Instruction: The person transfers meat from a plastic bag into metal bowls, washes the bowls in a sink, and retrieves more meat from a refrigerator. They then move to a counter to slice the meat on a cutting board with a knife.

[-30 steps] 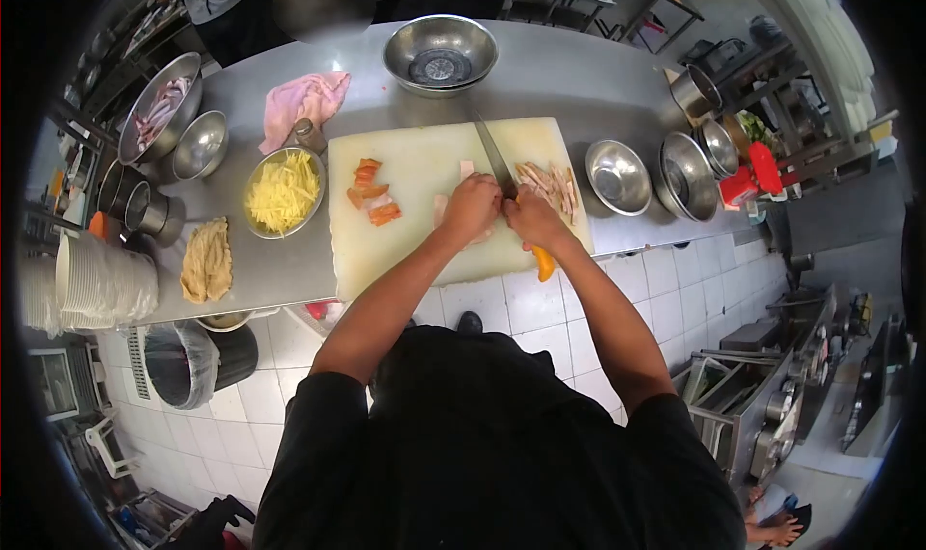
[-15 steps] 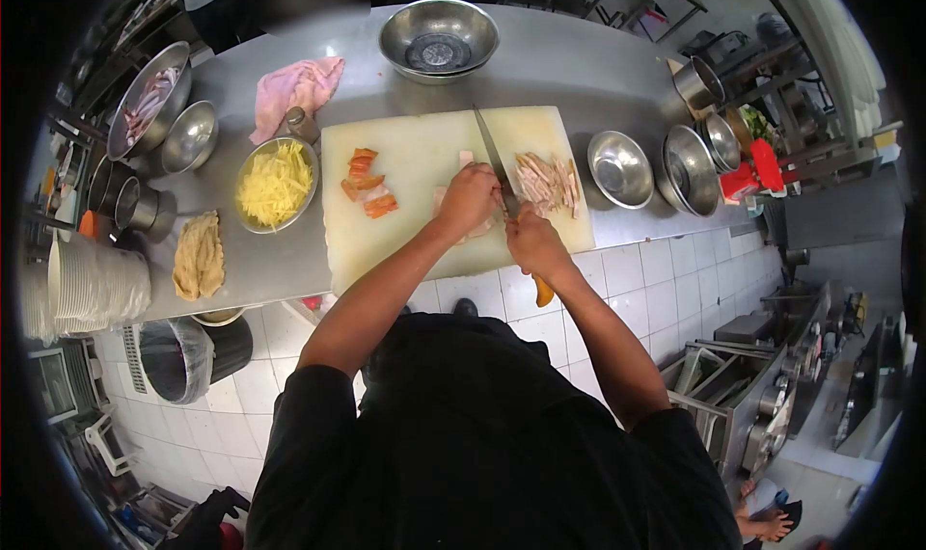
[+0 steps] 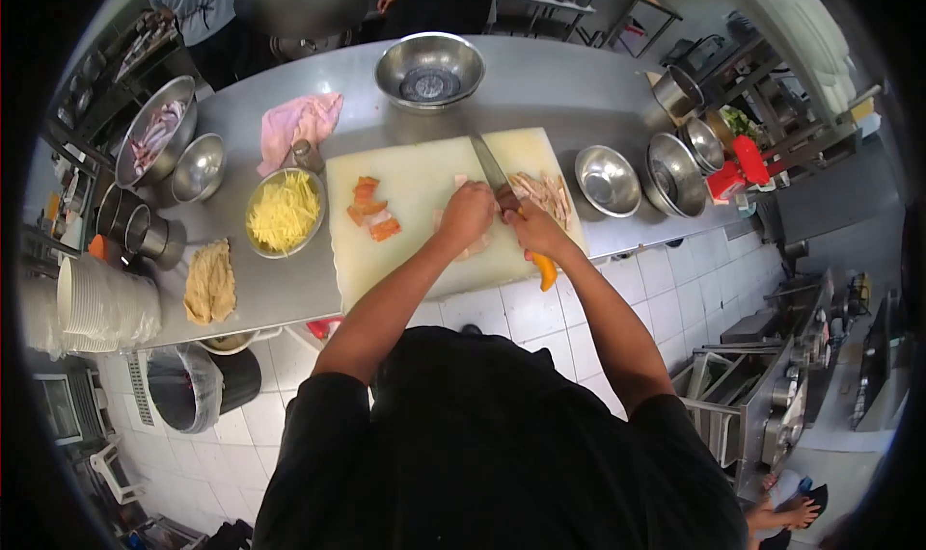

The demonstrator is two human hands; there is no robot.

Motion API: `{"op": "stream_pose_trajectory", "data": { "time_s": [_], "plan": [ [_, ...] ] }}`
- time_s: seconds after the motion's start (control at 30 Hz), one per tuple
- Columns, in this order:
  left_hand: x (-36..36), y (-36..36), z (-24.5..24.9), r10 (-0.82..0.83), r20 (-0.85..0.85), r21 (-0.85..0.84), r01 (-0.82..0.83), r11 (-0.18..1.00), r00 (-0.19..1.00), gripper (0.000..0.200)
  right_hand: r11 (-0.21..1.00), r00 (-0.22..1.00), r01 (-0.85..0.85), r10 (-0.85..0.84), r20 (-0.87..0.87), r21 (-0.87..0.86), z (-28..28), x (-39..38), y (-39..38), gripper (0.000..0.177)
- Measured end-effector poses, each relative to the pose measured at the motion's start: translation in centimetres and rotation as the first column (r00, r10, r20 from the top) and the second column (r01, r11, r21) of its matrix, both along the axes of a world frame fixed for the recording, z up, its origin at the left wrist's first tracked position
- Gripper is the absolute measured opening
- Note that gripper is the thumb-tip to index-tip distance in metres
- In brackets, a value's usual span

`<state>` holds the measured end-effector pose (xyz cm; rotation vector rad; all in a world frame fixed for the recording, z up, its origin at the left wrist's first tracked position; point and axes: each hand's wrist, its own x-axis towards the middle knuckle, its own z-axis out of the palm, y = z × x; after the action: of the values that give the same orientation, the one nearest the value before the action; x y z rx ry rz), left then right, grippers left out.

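the fingers of the left hand are curled in, pressed close together, and push down on some pale meat. the meat lies near the middle of the white board, a bit to the right. just beside it, the right hand has its fingers wrapped tight round the knife. the blade points away from the person and stands right next to the left knuckles. the orange end of the handle sticks out under the hand, past the near edge of the board.

far left is a stack of white bowls. behind it sits a big metal bowl of raw meat with a small bowl touching it. a tan lump lies flat on the table. next come a pink cloth and a bowl of yellow shreds, which sits just beside the board. on the left part of the board are orange bits, well apart from the hands. an empty bowl stands behind the board. right of the knife is a pile of cut strips. past the board are two more bowls, then a red thing.
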<state>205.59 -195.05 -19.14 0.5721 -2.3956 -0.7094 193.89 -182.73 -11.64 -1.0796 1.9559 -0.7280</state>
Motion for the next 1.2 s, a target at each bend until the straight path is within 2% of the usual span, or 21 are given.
{"op": "stream_pose_trajectory", "data": {
  "time_s": [0.1, 0.23, 0.3, 0.43, 0.5, 0.57, 0.63, 0.67, 0.73, 0.93, 1.03, 1.13, 1.2],
  "plan": [
    [0.2, 0.1, 0.3, -0.015, -0.033, 0.003, 0.015, 1.0, 0.999, 0.009, 0.998, 0.998, 0.008, -0.004, -0.061, 0.063, 1.5, 0.5, 1.0, 0.03],
    [0.5, 1.6, 1.5, 0.004, -0.111, 0.039, 0.0, 0.999, 0.994, 0.009, 1.0, 0.98, -0.01, 0.009, -0.2, -0.008, -0.2, 1.3, 1.4, 0.031],
    [0.5, 2.1, 1.3, -0.01, -0.056, 0.026, 0.012, 1.0, 0.998, 0.009, 0.999, 0.97, -0.023, 0.011, -0.243, -0.047, -0.8, 1.5, 1.4, 0.031],
    [0.2, 2.5, 1.5, -0.007, 0.01, 0.103, 0.006, 0.995, 1.0, 0.01, 0.995, 0.98, 0.039, -0.02, -0.197, 0.09, 2.1, 2.7, 2.5, 0.029],
    [0.0, 2.7, 0.8, 0.034, -0.063, 0.057, -0.03, 0.998, 0.997, 0.009, 0.985, 0.982, 0.057, -0.027, -0.186, 0.161, 3.1, 3.4, 4.1, 0.026],
    [-0.2, 2.8, 0.5, 0.061, -0.1, 0.034, -0.058, 0.998, 0.993, 0.008, 0.992, 0.943, 0.013, 0.029, -0.331, 0.125, 0.6, 3.3, 7.8, 0.026],
    [0.0, 3.0, 0.9, 0.081, -0.097, 0.039, -0.077, 0.996, 0.992, 0.008, 0.988, 0.904, -0.015, 0.08, -0.419, 0.155, 1.9, 4.7, 11.7, 0.028],
    [0.0, 2.9, 1.0, 0.079, -0.101, 0.038, -0.075, 0.996, 0.992, 0.007, 0.984, 0.912, -0.027, 0.096, -0.399, 0.176, 2.2, 5.0, 13.3, 0.028],
    [0.1, 3.0, 1.1, 0.069, -0.105, 0.034, -0.066, 0.997, 0.992, 0.006, 0.941, 0.937, 0.026, 0.094, -0.336, 0.337, 4.0, 5.7, 14.6, 0.027],
    [-0.1, 2.9, 0.9, 0.042, -0.056, 0.046, -0.04, 0.998, 0.998, 0.006, 0.961, 0.954, 0.043, 0.042, -0.298, 0.274, 3.2, 5.9, 14.1, 0.028],
    [0.1, 2.9, 1.3, 0.002, -0.078, 0.05, 0.002, 0.999, 0.997, 0.006, 0.987, 0.931, -0.028, 0.083, -0.357, 0.155, 0.4, 4.4, 13.2, 0.028],
    [-0.1, 2.8, 1.0, 0.024, 0.003, 0.022, -0.024, 0.999, 1.0, 0.007, 0.974, 0.942, -0.002, 0.078, -0.327, 0.227, 2.2, 4.8, 15.2, 0.028],
    [-0.2, 2.5, 1.0, 0.013, -0.025, 0.01, -0.012, 1.0, 1.0, 0.007, 0.949, 0.952, 0.013, 0.084, -0.295, 0.314, 3.1, 4.7, 17.2, 0.029]
  ]
}}
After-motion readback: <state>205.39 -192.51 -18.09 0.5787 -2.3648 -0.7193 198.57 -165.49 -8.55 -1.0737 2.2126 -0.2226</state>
